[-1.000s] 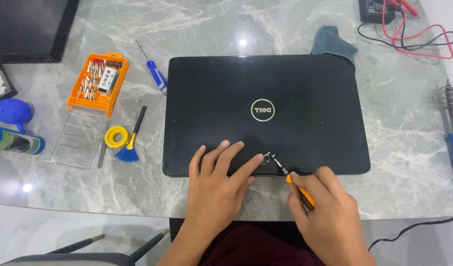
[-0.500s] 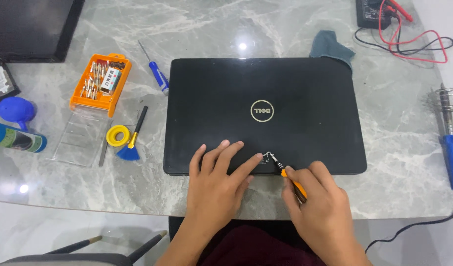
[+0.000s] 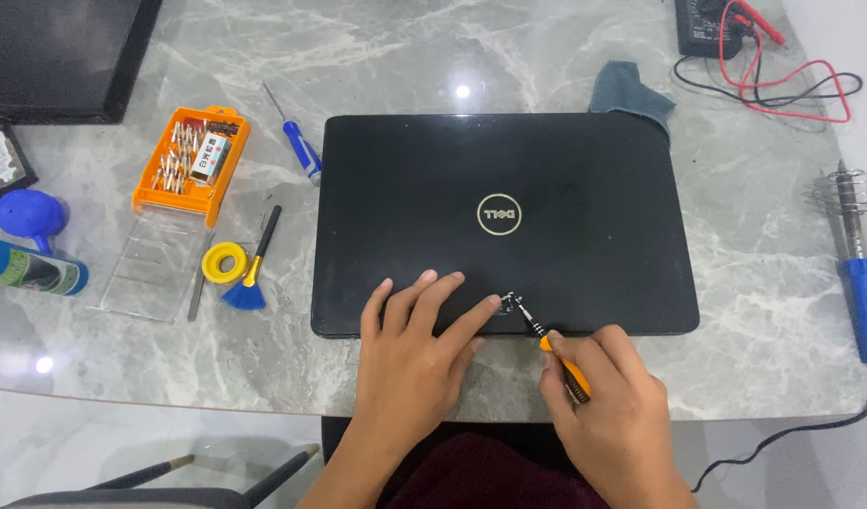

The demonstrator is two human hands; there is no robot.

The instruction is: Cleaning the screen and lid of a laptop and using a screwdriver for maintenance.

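1. Closed black laptop (image 3: pixel 504 221) lies flat in the middle of the marble counter (image 3: pixel 763 273), its near edge just in front of the person.
2. Left hand (image 3: pixel 415 353) rests palm-down, fingers spread and released, on the laptop's near edge; the index finger stretches right and almost meets the tool tip.
3. Right hand (image 3: pixel 613 405) is clenched around an orange-handled precision screwdriver (image 3: pixel 547 341). The tool's long axis slants from near right up to far left, and the tip sits on the lid near its near edge, just right of the left index fingertip.
4. So the right hand has the tool; the contact spot lies up and left of that grip, between the two hands.
5. Left of the laptop: orange bit case (image 3: pixel 190 162), blue screwdriver (image 3: pixel 297 146), yellow tape roll (image 3: pixel 225 262), small blue brush (image 3: pixel 250 273), all well apart.
6. Far right: soldering iron (image 3: pixel 858 273) with a blue handle; a grey cloth (image 3: pixel 629 92) at the far edge. Nothing stands between the hands and the lid.
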